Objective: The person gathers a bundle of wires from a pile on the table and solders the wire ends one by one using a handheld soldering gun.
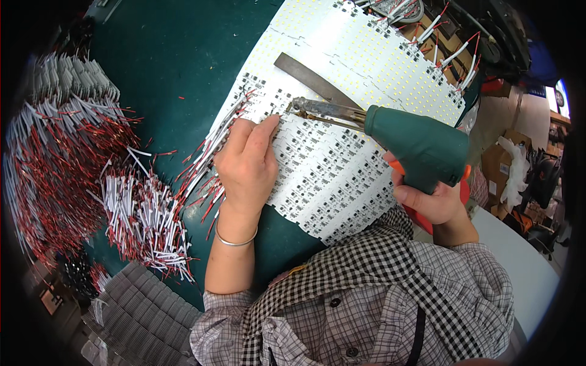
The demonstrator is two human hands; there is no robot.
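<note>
Far left: red-and-white wires (149,213) heaped on green table (183,36). Left hand (245,160): fingertips low at white circuit-board sheet (332,174), mid-table; whether it pinches a wire, cannot tell. Green soldering gun (415,140): tip just beside left index finger. Right hand (436,201): wrapped firmly round gun's handle. Judgement: steady tip, fingertips clear of heat, brief contact.

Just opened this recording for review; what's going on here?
A person's right hand grips a green soldering gun, its tip over a white circuit panel. The left hand is close to that tip; whether it pinches a wire is unclear. Red-and-white wires lie at the panel's left edge, more on the green table.
</note>
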